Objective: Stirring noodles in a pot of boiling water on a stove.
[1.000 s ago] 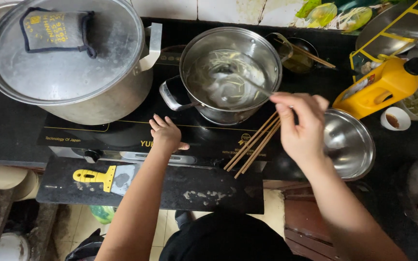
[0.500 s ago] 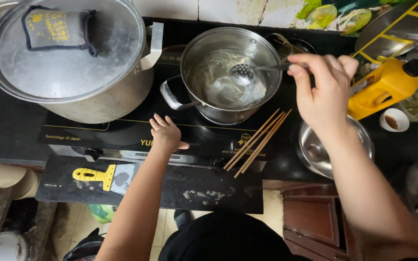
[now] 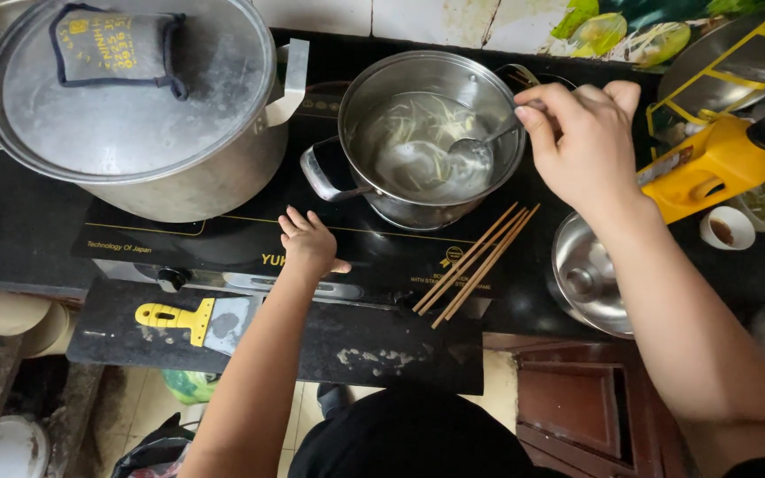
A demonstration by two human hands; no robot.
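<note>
The right hand (image 3: 586,146) grips a metal ladle (image 3: 475,149) dipped among noodles in the small steel pot (image 3: 431,133); noodles not yet lifted. The left hand (image 3: 310,243) rests open-fingered on the black cooktop (image 3: 223,239).

You have two pots on the stove: one large lidded pot (image 3: 135,115) and one small open pot (image 3: 427,133). Count one ladle (image 3: 475,149), one bundle of chopsticks (image 3: 475,264), one yellow scraper (image 3: 192,317), one yellow bottle (image 3: 710,164), one steel bowl (image 3: 582,279) and one small white cup (image 3: 726,227).
</note>
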